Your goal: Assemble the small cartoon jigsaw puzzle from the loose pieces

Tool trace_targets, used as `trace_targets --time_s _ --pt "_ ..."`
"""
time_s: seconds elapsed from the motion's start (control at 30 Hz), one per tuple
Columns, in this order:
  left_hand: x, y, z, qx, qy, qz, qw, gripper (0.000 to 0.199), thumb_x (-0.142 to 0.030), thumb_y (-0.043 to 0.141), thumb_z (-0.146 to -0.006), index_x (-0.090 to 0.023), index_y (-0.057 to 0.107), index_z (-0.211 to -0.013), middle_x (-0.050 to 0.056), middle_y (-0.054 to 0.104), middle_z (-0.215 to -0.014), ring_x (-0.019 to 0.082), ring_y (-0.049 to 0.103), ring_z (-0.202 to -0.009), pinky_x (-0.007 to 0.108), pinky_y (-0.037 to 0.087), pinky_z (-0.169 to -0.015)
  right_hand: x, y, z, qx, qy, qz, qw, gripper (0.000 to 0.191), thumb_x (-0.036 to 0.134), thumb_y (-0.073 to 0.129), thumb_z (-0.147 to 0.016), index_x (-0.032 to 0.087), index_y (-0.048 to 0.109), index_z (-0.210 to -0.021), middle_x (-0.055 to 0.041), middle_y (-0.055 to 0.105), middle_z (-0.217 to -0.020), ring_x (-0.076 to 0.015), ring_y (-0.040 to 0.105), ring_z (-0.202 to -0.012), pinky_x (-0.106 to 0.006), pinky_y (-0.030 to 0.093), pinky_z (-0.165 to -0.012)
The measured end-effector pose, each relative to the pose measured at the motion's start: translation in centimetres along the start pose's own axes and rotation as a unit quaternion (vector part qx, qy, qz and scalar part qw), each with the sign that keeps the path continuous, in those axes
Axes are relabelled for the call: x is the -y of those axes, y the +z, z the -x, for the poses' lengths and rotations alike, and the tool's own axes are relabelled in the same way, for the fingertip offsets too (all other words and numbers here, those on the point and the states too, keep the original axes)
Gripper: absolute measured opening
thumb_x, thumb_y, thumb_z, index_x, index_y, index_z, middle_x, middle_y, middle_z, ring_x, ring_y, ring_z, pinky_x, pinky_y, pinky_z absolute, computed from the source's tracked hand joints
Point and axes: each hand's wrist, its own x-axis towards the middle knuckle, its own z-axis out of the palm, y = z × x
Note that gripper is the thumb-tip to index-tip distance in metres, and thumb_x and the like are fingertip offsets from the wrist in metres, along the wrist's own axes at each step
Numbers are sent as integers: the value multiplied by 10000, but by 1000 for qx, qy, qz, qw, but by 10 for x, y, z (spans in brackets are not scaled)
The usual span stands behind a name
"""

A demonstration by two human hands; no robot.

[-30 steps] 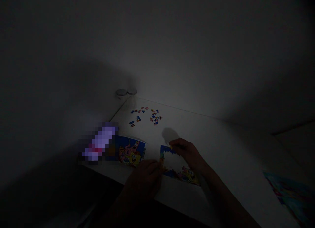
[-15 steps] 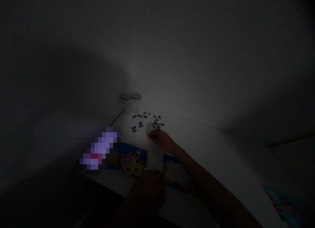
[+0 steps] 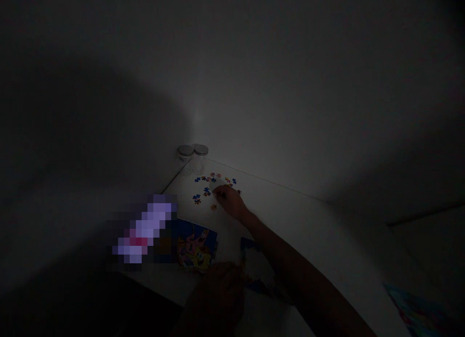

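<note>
Newly laid down, an orange piece (image 3: 213,207) sits unjoined at eight o'clock from the right hand (image 3: 230,200), its fingers curled beside the loose pieces (image 3: 207,191), grip unclear; the left hand (image 3: 222,281), fingers indistinct, is at nine o'clock of the part-built puzzle (image 3: 247,243).

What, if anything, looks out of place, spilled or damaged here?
I see nothing spilled or damaged, though the picture is very dark. Oddest is the pixelated patch, which hides part of the table at left. One piece lies apart from the other pieces, near the right hand, but hardly seems amiss.
</note>
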Motion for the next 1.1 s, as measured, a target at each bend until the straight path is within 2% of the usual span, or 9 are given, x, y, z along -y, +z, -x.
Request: trace_targets --time_s 0.1,0.2,0.3,0.43,0.53,0.73,0.87,1.1 --pt "0 -1 1 3 7 -7 1000 320 -136 499 -903 -158 599 -1206 95 704 -1086 224 644 -1014 361 565 -876 -20 -14 -16 -74 50 -1 996 266 111 558 -803 194 721 -996 -63 694 -1032 -188 646 -956 -319 481 -912" --pt "1 -2 1 5 14 -18 1000 309 -137 473 -928 -164 597 -1210 88 702 -1098 212 639 -1023 359 565 -885 -51 -34 -22 -132 86 -5 988 298 141 494 -828 175 712 -1027 -89 686 -1057 -201 643 -965 -343 483 -915" --pt "4 -2 3 9 23 -29 999 309 -147 469 -941 -166 599 -1222 94 695 -1121 211 628 -1064 367 558 -921 -81 -50 -13 -149 99 -23 984 281 171 495 -814 175 724 -976 -73 711 -984 -206 653 -923 -352 499 -888" --pt "6 -1 6 34 25 -42 998 341 -144 462 -946 -161 589 -1262 105 675 -1191 221 612 -1118 390 552 -949 -103 -50 3 -158 90 -51 982 247 197 525 -791 191 742 -909 -61 714 -983 -213 654 -949 -360 496 -910" --pt "7 0 6 45 37 -55 997 348 -147 456 -951 -147 584 -1275 111 669 -1217 233 608 -1129 403 558 -936 -107 -43 5 -156 75 -70 982 238 193 549 -787 207 754 -906 -57 698 -1000 -211 646 -975 -364 487 -934" --pt "4 -3 1 38 38 -70 996 300 -152 449 -963 -140 620 -1209 106 696 -1138 224 627 -1077 404 572 -903 -106 -38 0 -126 51 -83 987 190 207 638 -779 219 787 -897 -62 679 -982 -207 645 -919 -375 491 -916" --pt "4 -5 -1 43 46 -75 995 298 -157 448 -967 -149 627 -1205 102 691 -1160 224 622 -1092 406 570 -908 -105 -39 1 -110 25 -25 993 197 244 647 -814 221 791 -946 -84 677 -1044 -225 629 -947 -401 482 -928" --pt "6 -4 -1 40 56 -74 995 315 -154 437 -962 -142 621 -1219 106 692 -1152 220 621 -1091 387 571 -905 -101 -39 2 -85 -67 61 992 211 316 665 -845 232 791 -993 -90 706 -989 -241 611 -1011 -404 451 -949"
